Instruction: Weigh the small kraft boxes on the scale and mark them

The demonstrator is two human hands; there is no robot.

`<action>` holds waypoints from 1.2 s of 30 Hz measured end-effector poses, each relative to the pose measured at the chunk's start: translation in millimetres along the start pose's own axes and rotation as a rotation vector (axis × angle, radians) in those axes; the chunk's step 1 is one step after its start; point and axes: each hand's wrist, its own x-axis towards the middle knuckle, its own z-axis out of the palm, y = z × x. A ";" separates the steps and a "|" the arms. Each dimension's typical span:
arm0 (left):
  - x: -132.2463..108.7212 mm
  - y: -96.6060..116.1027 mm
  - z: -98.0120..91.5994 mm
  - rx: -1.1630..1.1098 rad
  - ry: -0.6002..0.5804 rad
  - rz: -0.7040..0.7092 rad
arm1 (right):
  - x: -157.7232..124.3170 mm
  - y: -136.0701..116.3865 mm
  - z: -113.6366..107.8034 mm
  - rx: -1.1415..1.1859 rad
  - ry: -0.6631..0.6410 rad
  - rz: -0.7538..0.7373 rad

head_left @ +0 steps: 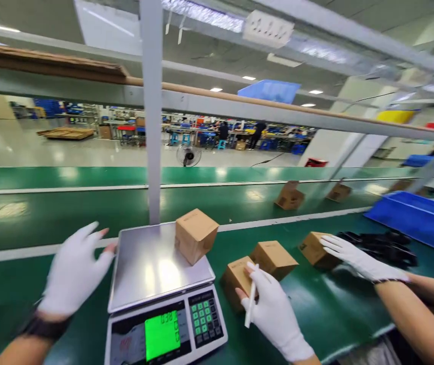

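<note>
My left hand (pixel 74 271), in a white glove with bare thumb and index fingertips, is spread open beside the scale's left edge and holds nothing. A digital scale (pixel 136 268) with a metal plate and a lit green display stands before me. On the plate's right side sits a small closed cardboard box (pixel 196 234). My right hand (pixel 275 312), gloved alike, holds a slim white pen (pixel 251 303). Its thumb and fingers are at a second cardboard box (pixel 234 281) right of the scale; whether they grip it I cannot tell. A third box (pixel 274 258) stands just behind.
At the right, a co-worker's gloved hand (pixel 353 258) touches another box (pixel 317 249), near black items (pixel 380 246) and a blue bin (pixel 418 218). Open boxes (pixel 289 196) stand on the green belt (pixel 217 203) behind. A metal post (pixel 151 126) rises behind the scale.
</note>
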 end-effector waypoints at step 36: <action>-31.8 62.7 19.7 -0.664 -0.203 -0.397 | 133.5 -228.0 -3.5 0.639 -0.392 -0.070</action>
